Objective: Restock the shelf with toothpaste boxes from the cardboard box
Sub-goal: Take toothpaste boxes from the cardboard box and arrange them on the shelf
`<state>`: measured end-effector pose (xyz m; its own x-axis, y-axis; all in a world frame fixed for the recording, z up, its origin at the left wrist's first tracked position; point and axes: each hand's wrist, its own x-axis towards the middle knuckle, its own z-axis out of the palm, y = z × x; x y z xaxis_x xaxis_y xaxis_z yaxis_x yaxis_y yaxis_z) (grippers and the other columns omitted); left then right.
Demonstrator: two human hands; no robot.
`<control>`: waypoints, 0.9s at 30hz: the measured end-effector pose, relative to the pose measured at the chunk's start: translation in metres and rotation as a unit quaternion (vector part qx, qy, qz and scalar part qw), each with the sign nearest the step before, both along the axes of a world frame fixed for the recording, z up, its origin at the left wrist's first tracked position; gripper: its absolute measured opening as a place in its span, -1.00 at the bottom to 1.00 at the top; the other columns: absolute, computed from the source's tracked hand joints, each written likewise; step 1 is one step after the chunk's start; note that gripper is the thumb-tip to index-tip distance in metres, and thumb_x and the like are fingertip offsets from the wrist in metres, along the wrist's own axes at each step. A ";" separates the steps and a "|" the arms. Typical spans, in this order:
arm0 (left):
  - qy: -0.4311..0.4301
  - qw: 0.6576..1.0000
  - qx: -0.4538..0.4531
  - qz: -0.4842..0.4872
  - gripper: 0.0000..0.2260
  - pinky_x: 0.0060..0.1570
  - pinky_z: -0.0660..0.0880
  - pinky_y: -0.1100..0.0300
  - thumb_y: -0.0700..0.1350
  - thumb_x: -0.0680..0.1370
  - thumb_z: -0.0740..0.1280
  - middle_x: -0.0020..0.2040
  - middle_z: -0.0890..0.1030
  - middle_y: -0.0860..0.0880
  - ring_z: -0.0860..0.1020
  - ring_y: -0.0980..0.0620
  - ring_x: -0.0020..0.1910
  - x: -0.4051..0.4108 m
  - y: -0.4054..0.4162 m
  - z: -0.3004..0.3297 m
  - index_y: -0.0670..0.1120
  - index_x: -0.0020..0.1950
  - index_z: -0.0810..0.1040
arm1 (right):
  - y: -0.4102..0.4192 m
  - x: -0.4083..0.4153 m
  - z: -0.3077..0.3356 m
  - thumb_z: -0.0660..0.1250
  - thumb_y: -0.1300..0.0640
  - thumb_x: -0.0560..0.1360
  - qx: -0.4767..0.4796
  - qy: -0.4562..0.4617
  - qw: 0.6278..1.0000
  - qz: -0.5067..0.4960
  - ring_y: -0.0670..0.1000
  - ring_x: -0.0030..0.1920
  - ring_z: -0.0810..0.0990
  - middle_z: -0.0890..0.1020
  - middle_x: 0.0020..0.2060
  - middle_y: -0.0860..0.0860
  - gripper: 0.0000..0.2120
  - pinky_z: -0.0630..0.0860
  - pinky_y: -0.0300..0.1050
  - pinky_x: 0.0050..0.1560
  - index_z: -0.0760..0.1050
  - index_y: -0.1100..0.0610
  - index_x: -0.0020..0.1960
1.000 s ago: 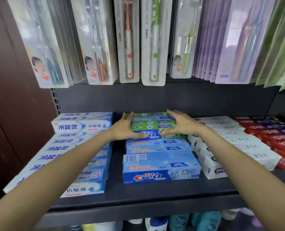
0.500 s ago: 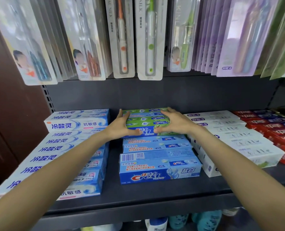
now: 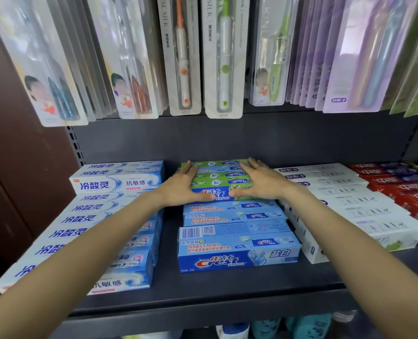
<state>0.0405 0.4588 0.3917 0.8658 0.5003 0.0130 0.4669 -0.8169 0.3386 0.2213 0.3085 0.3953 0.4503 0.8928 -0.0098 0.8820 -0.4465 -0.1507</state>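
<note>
Green Crest toothpaste boxes (image 3: 219, 176) lie stacked at the back middle of the dark shelf (image 3: 227, 287). My left hand (image 3: 184, 185) rests flat on their left end, fingers straight, thumb along the front face. My right hand (image 3: 260, 181) lies flat on their right end in the same way. Blue Crest boxes (image 3: 237, 250) fill the row in front of the green ones. The cardboard box is out of view.
White-and-blue toothpaste boxes (image 3: 110, 184) fill the left column, white boxes (image 3: 349, 204) the right, red ones (image 3: 403, 184) at the far right. Toothbrush packs (image 3: 224, 57) hang just above the shelf. A brown wall panel (image 3: 19, 167) closes the left side.
Both hands have flattened a little over the green boxes and stay on them. The view has tilted, so the shelf sits lower in frame.
</note>
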 end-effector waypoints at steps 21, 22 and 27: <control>0.005 0.949 0.301 -0.096 -0.24 0.46 0.02 -0.03 0.39 0.45 0.14 0.53 0.16 -0.06 0.07 -0.10 0.52 0.006 -0.024 0.002 0.03 0.53 0.10 | -0.059 -0.016 0.014 0.08 -0.08 0.61 0.282 0.125 0.943 -0.121 0.12 0.32 0.43 0.46 0.33 0.17 -0.47 0.32 -0.14 0.27 0.28 0.27 0.42; 0.014 0.951 0.296 -0.092 -0.24 0.46 0.03 -0.03 0.39 0.45 0.14 0.53 0.15 -0.07 0.09 -0.11 0.51 0.011 -0.025 0.003 0.03 0.53 0.09 | -0.048 -0.013 0.014 0.04 -0.13 0.61 0.242 0.117 0.955 -0.123 0.14 0.37 0.36 0.39 0.38 0.19 -0.42 0.28 -0.07 0.34 0.24 0.28 0.44; 0.041 0.957 0.274 -0.082 -0.14 0.42 0.10 -0.03 0.54 0.35 -0.04 0.55 0.10 0.02 0.16 -0.03 0.49 0.016 -0.022 0.001 0.11 0.54 0.00 | -0.008 0.006 0.009 -0.02 -0.35 0.52 0.109 0.141 0.975 -0.131 0.15 0.38 0.36 0.36 0.41 0.16 -0.27 0.33 0.00 0.35 0.21 0.16 0.47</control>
<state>0.0560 0.4371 0.3926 0.9414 0.2948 0.1637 0.3237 -0.9261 -0.1937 0.2271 0.3001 0.4039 0.6702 0.7421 0.0099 0.6514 -0.5818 -0.4871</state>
